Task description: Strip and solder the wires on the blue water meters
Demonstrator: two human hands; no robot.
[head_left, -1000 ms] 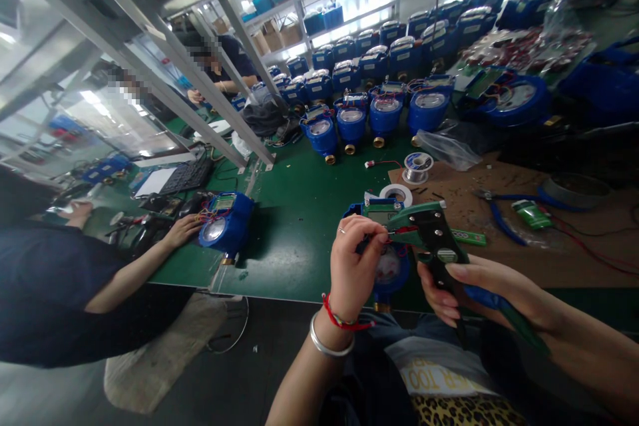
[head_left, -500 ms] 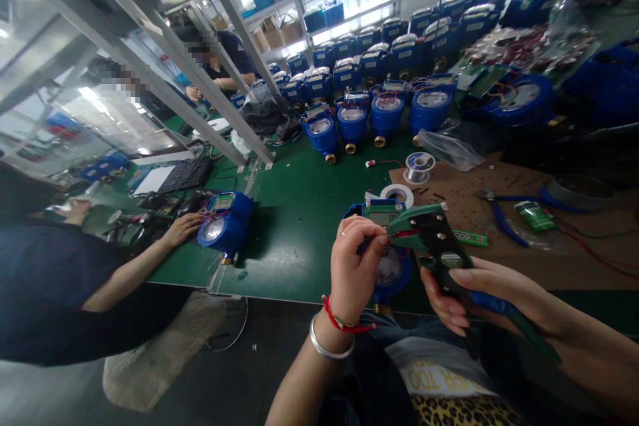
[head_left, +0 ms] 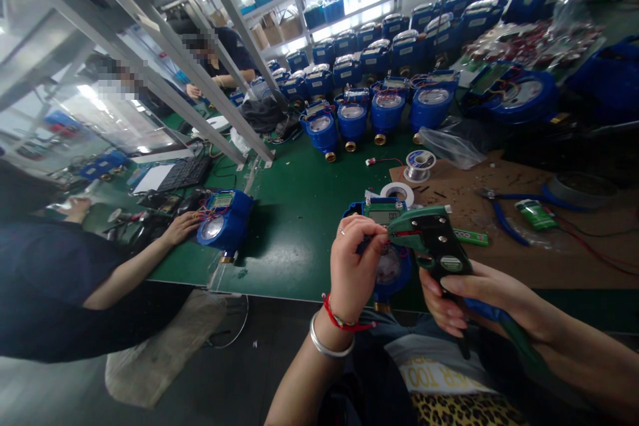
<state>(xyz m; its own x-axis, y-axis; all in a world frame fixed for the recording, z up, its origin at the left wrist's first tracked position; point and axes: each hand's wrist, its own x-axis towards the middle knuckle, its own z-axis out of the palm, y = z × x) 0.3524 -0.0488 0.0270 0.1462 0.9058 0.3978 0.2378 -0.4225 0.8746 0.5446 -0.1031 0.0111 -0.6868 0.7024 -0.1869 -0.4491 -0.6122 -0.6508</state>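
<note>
My right hand is wrapped round the handles of a green and black wire stripper, its jaws pointing left. At the tip of those jaws, the thumb and fingers of my left hand are pinched on a thin wire, mostly hidden by the fingers. Below both hands a blue water meter with a small display and red wires lies on the bench, partly covered by my left hand and the tool. Its brass fitting faces me.
A white tape roll and a solder spool lie behind the meter. Blue-handled cutters and a green battery are on brown board at right. Several blue meters stand behind. A co-worker's hand touches another meter.
The wire stripper's handles have come closer together in my right hand. My left hand stays pinched at the jaws, almost unmoved.
</note>
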